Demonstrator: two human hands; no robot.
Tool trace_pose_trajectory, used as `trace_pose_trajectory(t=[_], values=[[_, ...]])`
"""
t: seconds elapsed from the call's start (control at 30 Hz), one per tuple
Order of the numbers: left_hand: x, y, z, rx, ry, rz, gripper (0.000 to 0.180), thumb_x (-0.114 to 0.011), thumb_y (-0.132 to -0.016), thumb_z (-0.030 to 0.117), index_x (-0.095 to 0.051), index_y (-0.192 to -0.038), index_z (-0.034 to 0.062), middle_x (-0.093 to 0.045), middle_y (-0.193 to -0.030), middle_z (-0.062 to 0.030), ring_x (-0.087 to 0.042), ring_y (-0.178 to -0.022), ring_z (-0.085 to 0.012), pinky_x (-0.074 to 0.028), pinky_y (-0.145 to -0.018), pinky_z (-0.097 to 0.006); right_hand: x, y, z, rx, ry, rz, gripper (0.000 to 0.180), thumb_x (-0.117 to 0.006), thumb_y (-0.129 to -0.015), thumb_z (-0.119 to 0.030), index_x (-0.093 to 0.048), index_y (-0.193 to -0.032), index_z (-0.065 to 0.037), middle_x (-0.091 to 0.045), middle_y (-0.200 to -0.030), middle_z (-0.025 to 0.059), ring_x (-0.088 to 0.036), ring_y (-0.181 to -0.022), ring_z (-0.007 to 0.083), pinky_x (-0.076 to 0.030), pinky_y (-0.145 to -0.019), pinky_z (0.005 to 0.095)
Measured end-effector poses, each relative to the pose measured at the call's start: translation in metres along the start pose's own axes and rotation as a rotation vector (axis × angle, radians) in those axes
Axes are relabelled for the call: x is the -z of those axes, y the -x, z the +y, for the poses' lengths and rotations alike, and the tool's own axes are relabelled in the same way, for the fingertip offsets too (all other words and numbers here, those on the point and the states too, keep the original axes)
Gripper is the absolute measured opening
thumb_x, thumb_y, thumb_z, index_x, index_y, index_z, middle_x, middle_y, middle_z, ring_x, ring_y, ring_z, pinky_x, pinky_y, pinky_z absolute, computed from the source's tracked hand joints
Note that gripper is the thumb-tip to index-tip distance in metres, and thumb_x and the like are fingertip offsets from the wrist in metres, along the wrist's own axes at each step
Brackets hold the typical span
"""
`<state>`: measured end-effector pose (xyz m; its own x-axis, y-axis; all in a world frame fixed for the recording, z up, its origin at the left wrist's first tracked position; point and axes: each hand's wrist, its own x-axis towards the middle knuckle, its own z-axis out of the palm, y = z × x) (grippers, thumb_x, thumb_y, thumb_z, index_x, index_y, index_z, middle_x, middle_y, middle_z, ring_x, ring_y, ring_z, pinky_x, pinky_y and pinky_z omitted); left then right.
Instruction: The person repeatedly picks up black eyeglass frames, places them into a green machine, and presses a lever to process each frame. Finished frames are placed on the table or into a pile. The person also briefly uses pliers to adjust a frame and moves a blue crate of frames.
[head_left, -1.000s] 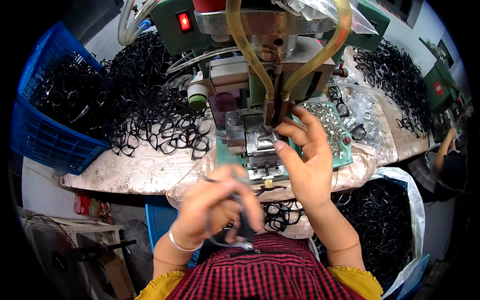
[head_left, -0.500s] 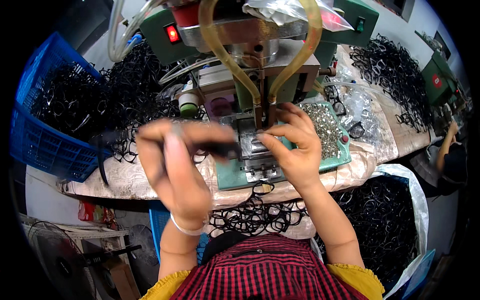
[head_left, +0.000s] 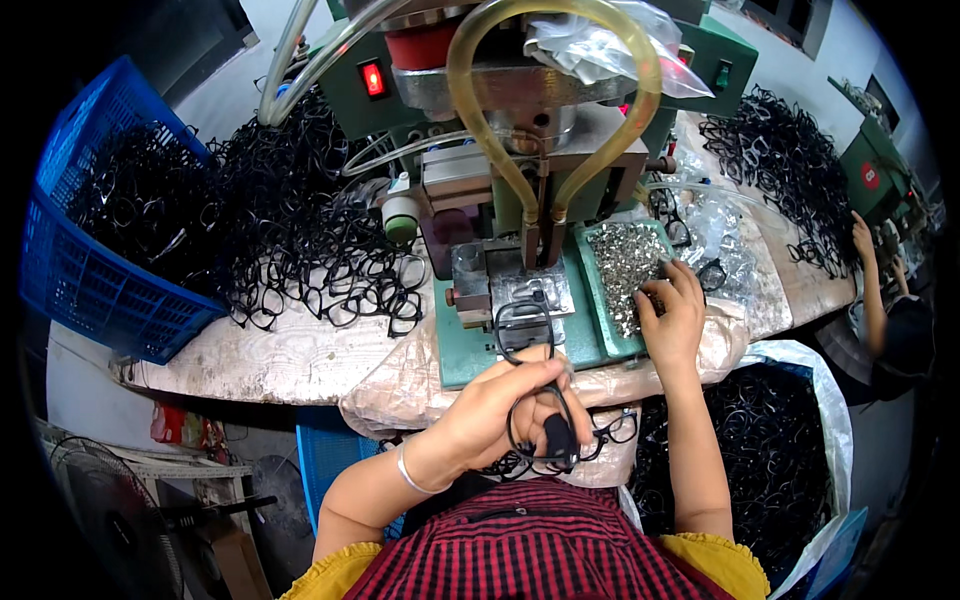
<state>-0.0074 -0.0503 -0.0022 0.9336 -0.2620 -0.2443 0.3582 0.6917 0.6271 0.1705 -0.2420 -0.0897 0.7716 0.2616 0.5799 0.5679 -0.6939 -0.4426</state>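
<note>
My left hand [head_left: 505,405] is closed on a black glasses frame [head_left: 524,332], held in front of the green-based press machine [head_left: 462,365]. One rim of the frame stands up over the machine's metal fixture [head_left: 520,285]; the other hangs below my fingers. A dark covering shows on one of that hand's fingertips. My right hand [head_left: 675,315] reaches into the green tray [head_left: 583,262] of small shiny metal parts [head_left: 625,265], its fingers bent and together at the parts' edge. Whether a part is between those fingertips is too small to tell.
A blue crate [head_left: 130,300] of black frames stands at left beside a heap of frames [head_left: 330,280] on the table. At lower right a white-lined bag [head_left: 840,420] holds many frames. Two yellowish hoses [head_left: 470,110] loop down the machine. A co-worker's arm [head_left: 872,270] shows at far right.
My left hand has come down and right, in front of the fixture, with a glasses frame now clearly visible in it. My right hand has left the fixture for the parts tray.
</note>
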Motion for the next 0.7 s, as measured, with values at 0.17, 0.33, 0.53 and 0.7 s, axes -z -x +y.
trace_pose_trajectory(t=[0.17, 0.33, 0.53, 0.7], values=[[-0.004, -0.008, 0.002, -0.032, 0.047, 0.117, 0.02, -0.04, -0.099, 0.023, -0.049, -0.094, 0.0064, -0.065, -0.079, -0.0295, -0.062, -0.049, -0.021, -0.049, -0.037, -0.025, -0.007, -0.015, 0.001, -0.12, -0.186, 0.011, 0.01, -0.073, -0.075, -0.014, -0.069, -0.082, -0.007, -0.063, -0.11, 0.0161, -0.057, -0.107, 0.0336, -0.044, -0.093, 0.042], [-0.008, -0.007, 0.004, -0.053, 0.054, 0.109, 0.021, -0.041, -0.099, 0.024, -0.049, -0.096, 0.0051, -0.066, -0.08, -0.028, -0.062, -0.048, -0.0196, -0.047, -0.035, -0.024, -0.013, -0.012, -0.024, 0.354, 0.004, -0.128, 0.016, -0.072, -0.072, -0.013, -0.066, -0.087, -0.009, -0.056, -0.121, 0.0131, -0.051, -0.116, 0.0337, -0.042, -0.091, 0.0448], [0.028, 0.018, -0.019, 0.007, -0.072, -0.027, 0.048, -0.034, -0.103, 0.041, -0.051, -0.115, -0.002, -0.068, -0.092, -0.0187, -0.068, -0.071, -0.0254, -0.055, -0.054, -0.031, -0.023, -0.031, -0.008, 0.152, -0.258, 0.012, 0.013, -0.066, -0.085, -0.009, -0.069, -0.097, -0.005, -0.066, -0.105, 0.0114, -0.062, -0.1, 0.0273, -0.048, -0.086, 0.0341], [0.072, 0.085, 0.006, -0.728, -1.149, 0.98, 0.013, -0.069, -0.083, 0.009, -0.065, -0.091, 0.0001, -0.069, -0.095, -0.0121, -0.064, -0.086, -0.0198, -0.052, -0.078, -0.03, -0.011, 0.013, 0.031, -0.506, -1.028, 0.282, 0.015, -0.061, -0.091, -0.005, -0.067, -0.103, 0.002, -0.065, -0.099, 0.0055, -0.059, -0.088, 0.0111, -0.048, -0.081, 0.0243]])
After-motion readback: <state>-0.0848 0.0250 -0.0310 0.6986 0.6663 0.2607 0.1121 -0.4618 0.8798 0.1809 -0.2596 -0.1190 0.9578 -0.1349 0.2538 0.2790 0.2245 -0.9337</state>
